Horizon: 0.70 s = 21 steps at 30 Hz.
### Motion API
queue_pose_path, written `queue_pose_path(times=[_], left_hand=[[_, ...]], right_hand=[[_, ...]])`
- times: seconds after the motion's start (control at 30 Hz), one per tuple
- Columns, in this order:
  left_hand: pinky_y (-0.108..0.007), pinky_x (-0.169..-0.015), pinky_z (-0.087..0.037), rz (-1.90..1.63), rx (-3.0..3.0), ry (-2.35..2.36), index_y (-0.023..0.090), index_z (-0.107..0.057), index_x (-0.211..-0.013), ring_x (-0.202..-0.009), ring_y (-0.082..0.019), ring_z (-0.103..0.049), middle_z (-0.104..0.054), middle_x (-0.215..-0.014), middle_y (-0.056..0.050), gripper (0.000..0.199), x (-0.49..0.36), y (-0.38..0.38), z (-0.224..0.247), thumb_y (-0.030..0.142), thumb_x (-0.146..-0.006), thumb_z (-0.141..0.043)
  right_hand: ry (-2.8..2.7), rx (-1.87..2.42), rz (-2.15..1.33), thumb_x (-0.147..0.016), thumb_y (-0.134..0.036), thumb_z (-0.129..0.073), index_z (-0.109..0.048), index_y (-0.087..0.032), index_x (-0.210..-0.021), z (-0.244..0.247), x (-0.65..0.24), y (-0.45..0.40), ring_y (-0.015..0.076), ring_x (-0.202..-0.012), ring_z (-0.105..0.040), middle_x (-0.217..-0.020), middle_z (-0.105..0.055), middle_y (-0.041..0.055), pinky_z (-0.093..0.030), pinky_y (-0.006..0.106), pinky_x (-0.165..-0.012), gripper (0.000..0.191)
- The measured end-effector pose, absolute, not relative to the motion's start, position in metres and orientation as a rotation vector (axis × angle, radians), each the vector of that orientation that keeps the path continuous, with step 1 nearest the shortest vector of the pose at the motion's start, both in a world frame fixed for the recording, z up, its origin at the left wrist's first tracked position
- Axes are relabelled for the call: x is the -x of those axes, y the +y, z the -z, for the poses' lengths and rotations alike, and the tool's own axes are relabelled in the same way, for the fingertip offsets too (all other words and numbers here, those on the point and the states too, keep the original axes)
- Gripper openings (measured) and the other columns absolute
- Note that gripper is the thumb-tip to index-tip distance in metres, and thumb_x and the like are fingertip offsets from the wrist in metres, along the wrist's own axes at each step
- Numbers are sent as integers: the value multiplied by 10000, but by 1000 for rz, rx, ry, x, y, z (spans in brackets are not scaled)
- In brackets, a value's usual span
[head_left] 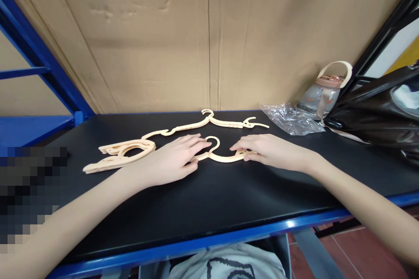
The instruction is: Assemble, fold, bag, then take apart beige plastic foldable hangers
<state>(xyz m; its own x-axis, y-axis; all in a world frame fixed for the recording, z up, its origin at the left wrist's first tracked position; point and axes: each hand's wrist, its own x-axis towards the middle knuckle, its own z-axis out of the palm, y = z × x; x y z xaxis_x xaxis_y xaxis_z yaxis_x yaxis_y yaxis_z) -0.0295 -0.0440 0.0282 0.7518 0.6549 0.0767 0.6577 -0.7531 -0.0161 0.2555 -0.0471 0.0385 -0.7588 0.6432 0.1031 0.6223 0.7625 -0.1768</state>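
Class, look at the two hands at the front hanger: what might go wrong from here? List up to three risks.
1. The right hand grips one side of the slim front hanger, so forcing it might bend or crack it.
2. The left forearm appears close to the bunched hangers and could nudge them.
3. The rear hanger lies just beyond the front one's hook, so they might catch.

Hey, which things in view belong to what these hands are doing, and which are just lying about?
Part of the job, it seems:
front hanger, with the left hand and right hand on it
rear hanger, perhaps stacked
folded hangers at left

Apparently just lying about:
bottle with a loop handle
crumpled clear plastic
shiny dark bag at right
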Motion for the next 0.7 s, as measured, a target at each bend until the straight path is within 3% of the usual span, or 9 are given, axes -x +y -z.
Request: queue_pose_path(times=[0.2,0.4,0.53,0.63,0.7], left_hand=[[-422,-1114,-337,186,2893,-1028,226,-572,-1185,-1353,-238,-370,-475,-1414,-51,403,33,-43,-27,100,-841,-405],[-424,-1085,-371,194,2895,-1022,223,-595,-1104,-1327,-243,-398,-505,-1380,-46,333,32,-44,-24,103,-856,-409],[-412,-1078,-368,206,2881,-987,220,-602,-1095,-1302,-244,-423,-512,-1369,-44,316,31,-44,-25,113,-871,-408],[-368,-984,-428,243,2859,-962,213,-584,-1134,-1185,-233,-515,-555,-1284,-63,325,31,-45,-30,129,-879,-402],[-324,-843,-468,254,2821,-994,213,-567,-1151,-1029,-209,-590,-595,-1173,-65,327,30,-48,-35,144,-884,-391]], right_hand=[[-2803,1007,-188,-935,-173,-471,-588,-208,-1216,-39,-256,-47,198,-1069,-597,-1143,-650,47,-446,318,-895,307],[-2821,1021,-133,-950,-164,-440,-590,-205,-1209,-38,-254,-47,197,-1022,-604,-1089,-648,52,-467,327,-880,302],[-2821,1011,-106,-959,-156,-407,-578,-210,-1229,-37,-255,-47,198,-1070,-588,-1161,-618,63,-477,343,-907,324],[-2797,1008,-92,-970,-155,-363,-574,-226,-1239,-37,-254,-47,198,-1096,-579,-1204,-596,65,-479,362,-929,349],[-2771,998,-72,-984,-181,-348,-567,-227,-1251,-36,-250,-50,202,-1117,-568,-1225,-583,68,-471,376,-953,348]])
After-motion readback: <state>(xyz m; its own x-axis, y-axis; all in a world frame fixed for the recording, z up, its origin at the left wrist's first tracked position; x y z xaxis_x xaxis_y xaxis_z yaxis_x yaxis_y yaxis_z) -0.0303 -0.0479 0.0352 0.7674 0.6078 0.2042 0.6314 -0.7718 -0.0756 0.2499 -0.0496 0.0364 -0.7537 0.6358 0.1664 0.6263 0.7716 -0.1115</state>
